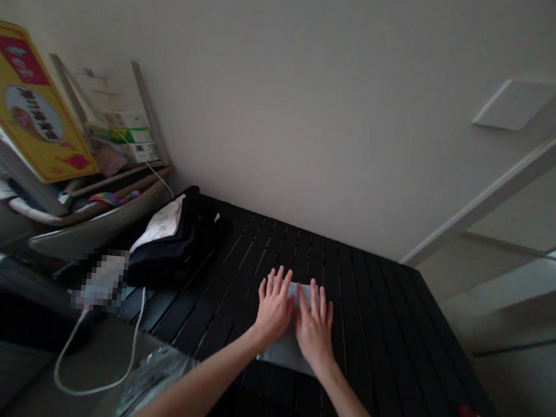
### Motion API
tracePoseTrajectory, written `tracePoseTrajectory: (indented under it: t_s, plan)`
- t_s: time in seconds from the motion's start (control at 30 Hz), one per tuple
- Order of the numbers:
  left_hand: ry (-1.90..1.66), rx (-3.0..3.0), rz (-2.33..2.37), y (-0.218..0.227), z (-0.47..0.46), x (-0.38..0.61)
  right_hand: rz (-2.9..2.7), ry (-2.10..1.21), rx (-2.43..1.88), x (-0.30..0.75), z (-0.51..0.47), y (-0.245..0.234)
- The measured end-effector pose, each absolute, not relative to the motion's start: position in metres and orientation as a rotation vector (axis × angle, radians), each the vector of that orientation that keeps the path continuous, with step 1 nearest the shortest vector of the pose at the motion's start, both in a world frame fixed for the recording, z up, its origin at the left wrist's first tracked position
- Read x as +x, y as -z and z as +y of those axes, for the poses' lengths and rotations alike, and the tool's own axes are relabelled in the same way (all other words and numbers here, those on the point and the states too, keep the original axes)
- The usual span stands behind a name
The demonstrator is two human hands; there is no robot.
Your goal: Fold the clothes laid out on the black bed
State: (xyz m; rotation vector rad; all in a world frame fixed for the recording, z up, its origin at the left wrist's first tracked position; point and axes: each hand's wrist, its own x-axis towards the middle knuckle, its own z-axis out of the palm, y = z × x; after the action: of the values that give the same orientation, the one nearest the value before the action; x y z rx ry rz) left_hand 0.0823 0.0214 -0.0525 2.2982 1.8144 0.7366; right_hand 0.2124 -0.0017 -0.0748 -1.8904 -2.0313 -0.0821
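We've got our left hand (274, 309) and right hand (315, 325) flat, fingers spread and released, on a grey cloth (288, 349); a black bag (167, 251) sits up the slatted table (371, 307).

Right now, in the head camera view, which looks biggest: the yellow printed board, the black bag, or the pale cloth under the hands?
1. Yellow printed board
2. Black bag
3. Pale cloth; the left hand and right hand cover part of it, so its place is unsure.
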Motion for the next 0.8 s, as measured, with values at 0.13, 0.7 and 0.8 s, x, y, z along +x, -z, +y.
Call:
tracePoseTrajectory:
  t_s: [0.13,0.7,0.8]
  plan:
    - [-0.504,2.435,1.768,0.088,0.003,0.083,-2.215,-0.063,-2.039,0.201,-0.011,0.109]
    - [-0.518,2.128,1.836,0.087,-0.038,0.076,-1.751,-0.545,-2.228,0.210,-0.039,0.108]
    - [-0.490,2.086,1.793,0.077,-0.037,0.088,-1.738,-0.599,-2.101,0.220,-0.039,0.102]
